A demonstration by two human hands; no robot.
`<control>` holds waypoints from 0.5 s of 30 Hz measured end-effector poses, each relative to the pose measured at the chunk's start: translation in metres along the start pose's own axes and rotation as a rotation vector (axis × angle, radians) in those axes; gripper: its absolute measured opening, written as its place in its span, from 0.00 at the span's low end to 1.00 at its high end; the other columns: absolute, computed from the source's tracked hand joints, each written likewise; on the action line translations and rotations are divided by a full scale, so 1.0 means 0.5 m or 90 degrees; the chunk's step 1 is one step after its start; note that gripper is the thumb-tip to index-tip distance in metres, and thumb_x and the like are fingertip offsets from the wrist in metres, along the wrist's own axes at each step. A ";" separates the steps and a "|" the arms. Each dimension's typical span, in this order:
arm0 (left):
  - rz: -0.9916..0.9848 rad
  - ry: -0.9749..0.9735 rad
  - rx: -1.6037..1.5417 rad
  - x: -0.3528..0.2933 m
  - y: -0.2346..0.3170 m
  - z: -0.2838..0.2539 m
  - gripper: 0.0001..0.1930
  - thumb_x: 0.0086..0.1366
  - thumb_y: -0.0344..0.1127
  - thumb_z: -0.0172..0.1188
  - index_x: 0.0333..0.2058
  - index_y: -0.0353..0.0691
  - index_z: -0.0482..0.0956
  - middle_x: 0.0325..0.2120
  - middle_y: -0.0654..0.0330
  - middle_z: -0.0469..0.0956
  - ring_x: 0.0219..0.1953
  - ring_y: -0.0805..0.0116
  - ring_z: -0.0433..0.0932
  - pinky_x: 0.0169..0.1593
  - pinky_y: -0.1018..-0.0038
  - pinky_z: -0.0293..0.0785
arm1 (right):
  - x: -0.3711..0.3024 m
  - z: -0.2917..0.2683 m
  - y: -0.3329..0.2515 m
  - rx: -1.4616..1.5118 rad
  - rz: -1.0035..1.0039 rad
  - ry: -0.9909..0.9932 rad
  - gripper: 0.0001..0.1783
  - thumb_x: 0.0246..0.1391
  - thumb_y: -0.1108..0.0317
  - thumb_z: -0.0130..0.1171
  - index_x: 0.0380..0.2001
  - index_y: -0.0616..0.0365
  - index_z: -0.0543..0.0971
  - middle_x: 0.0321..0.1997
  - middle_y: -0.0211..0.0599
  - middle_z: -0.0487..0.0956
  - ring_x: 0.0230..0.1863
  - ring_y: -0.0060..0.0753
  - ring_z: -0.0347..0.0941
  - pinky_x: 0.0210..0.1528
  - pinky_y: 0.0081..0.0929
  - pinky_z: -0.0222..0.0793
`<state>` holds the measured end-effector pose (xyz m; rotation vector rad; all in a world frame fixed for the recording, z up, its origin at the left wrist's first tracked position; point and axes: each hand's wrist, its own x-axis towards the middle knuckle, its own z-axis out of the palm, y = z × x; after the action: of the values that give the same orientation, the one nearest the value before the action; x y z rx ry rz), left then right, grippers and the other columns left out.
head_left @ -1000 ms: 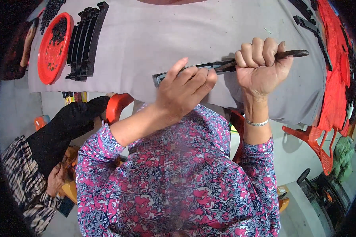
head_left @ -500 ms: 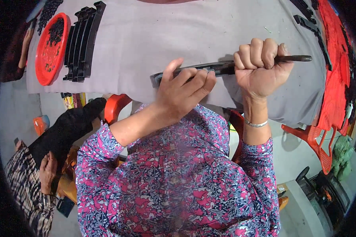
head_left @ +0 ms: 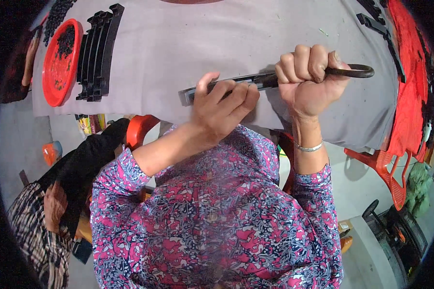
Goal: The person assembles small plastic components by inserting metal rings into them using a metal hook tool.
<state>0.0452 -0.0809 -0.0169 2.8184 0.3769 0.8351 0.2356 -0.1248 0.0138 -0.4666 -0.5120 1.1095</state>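
My left hand is closed round a long, narrow black plastic part, held above the table's near edge. Its left end sticks out past my fingers, while the thumb points up and away. Tightly fisted, my right hand grips a dark tool with a looped metal handle; the loop comes out on the thumb side. The tool's other end runs left toward the black part, and where the two meet is partly hidden by my fingers.
A grey cloth covers the table. At left stand several long black parts side by side, next to a red plate with small black bits. More black parts lie at right by red cloth. Another person's hand is lower left.
Both hands have shifted slightly left. My right hand has turned a little, so the tool's loop shows wider. The other person's hand has moved slightly.
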 end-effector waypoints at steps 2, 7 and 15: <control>-0.001 0.017 0.005 0.002 0.001 0.005 0.18 0.54 0.33 0.59 0.45 0.44 0.80 0.40 0.68 0.75 0.41 0.72 0.74 0.56 0.56 0.65 | -0.004 0.000 0.011 0.004 -0.009 0.023 0.32 0.61 0.38 0.42 0.13 0.48 0.55 0.12 0.20 0.49 0.14 0.19 0.38 0.17 0.24 0.36; 0.004 0.031 0.001 0.006 0.003 0.007 0.17 0.55 0.34 0.60 0.45 0.45 0.78 0.37 0.69 0.73 0.41 0.73 0.72 0.54 0.54 0.67 | -0.018 0.000 0.017 -0.083 -0.041 0.022 0.34 0.61 0.34 0.42 0.13 0.48 0.55 0.13 0.20 0.49 0.14 0.19 0.39 0.17 0.23 0.36; -0.014 0.008 -0.015 0.003 -0.003 0.008 0.16 0.58 0.33 0.59 0.47 0.45 0.76 0.39 0.67 0.72 0.44 0.71 0.72 0.55 0.52 0.67 | -0.005 -0.001 -0.004 -0.021 -0.058 0.040 0.32 0.61 0.38 0.41 0.13 0.48 0.54 0.12 0.21 0.48 0.14 0.20 0.38 0.17 0.25 0.35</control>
<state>0.0481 -0.0793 -0.0198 2.7833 0.3967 0.8479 0.2363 -0.1277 0.0142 -0.4998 -0.4925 0.9975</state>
